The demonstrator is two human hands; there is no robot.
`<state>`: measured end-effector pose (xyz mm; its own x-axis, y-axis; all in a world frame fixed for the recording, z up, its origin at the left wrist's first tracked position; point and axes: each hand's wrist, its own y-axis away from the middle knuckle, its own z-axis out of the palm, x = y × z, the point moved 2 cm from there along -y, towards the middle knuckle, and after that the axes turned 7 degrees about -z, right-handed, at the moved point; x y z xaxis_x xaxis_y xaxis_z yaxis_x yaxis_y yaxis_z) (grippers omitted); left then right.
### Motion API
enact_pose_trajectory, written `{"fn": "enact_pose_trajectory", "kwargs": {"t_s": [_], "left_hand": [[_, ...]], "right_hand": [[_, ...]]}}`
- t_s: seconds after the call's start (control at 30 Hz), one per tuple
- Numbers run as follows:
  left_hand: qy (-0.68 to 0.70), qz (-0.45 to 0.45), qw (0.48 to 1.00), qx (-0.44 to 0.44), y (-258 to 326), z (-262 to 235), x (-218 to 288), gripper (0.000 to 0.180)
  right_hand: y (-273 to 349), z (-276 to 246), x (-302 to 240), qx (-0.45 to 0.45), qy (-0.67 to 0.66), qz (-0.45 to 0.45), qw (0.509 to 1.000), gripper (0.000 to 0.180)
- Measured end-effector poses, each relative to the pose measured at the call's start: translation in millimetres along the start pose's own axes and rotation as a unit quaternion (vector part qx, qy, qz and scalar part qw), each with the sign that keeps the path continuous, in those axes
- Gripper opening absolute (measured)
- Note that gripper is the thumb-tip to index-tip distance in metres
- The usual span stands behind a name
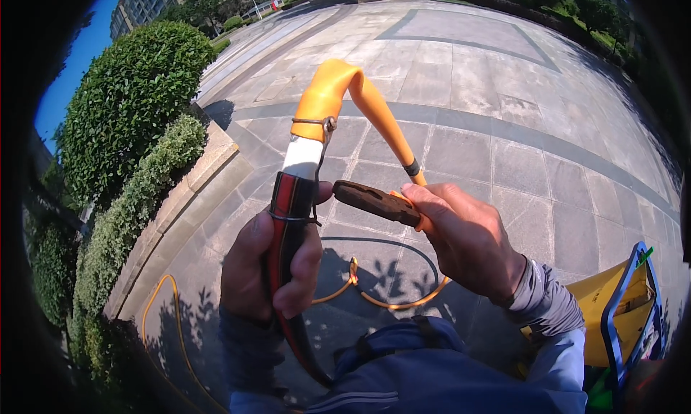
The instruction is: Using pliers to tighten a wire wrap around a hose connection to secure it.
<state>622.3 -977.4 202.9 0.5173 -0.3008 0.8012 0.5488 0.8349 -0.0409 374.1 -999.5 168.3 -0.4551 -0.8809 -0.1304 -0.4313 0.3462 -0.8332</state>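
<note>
My left hand point(248, 266) is wrapped round a black hose with a red stripe point(294, 191). A short white tube point(303, 157) joins the top of this hose to an orange hose point(322, 97), which folds over and hangs down to the right. Dark wire point(330, 124) is twisted round the orange hose's end, and another wire loop point(284, 217) circles the black hose. In my right hand point(468, 230) are pliers with rusty brown jaws point(374, 202) and orange handles. Their tip is by my left fingertip, just right of the hose; whether they touch is unclear.
More orange hose point(392, 306) lies in loops on the grey paving. To the left, a stone-edged planter point(216, 151) holds a round bush point(137, 90) and low shrubs. A yellow container with a blue frame point(612, 306) stands at lower right. Stone paving point(461, 76) stretches ahead.
</note>
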Motion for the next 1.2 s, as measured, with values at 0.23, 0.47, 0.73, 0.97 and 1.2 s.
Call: {"fn": "enact_pose_trajectory", "kwargs": {"t_s": [0.23,0.47,0.73,0.97,1.2], "left_hand": [[0.083,0.01,0.994,-0.064,-1,-5,-4,0.069],[0.125,0.063,0.978,-0.158,-6,3,-8,0.067],[0.129,0.125,0.957,-0.226,-2,12,11,0.064],[0.087,0.137,0.976,-0.147,9,31,28,0.05],[0.063,0.139,0.985,-0.075,17,43,29,0.054]], "right_hand": [[0,5,0,0.015,-0.093,0.062,0.994,0.029],[1,19,-7,0.02,-0.227,0.077,0.971,0.032],[-16,38,-16,-0.004,-0.285,0.071,0.956,0.033],[-79,45,-7,0.076,-0.465,0.104,0.876,0.028],[-157,79,-10,0.15,-0.733,0.05,0.661,0.035]]}}
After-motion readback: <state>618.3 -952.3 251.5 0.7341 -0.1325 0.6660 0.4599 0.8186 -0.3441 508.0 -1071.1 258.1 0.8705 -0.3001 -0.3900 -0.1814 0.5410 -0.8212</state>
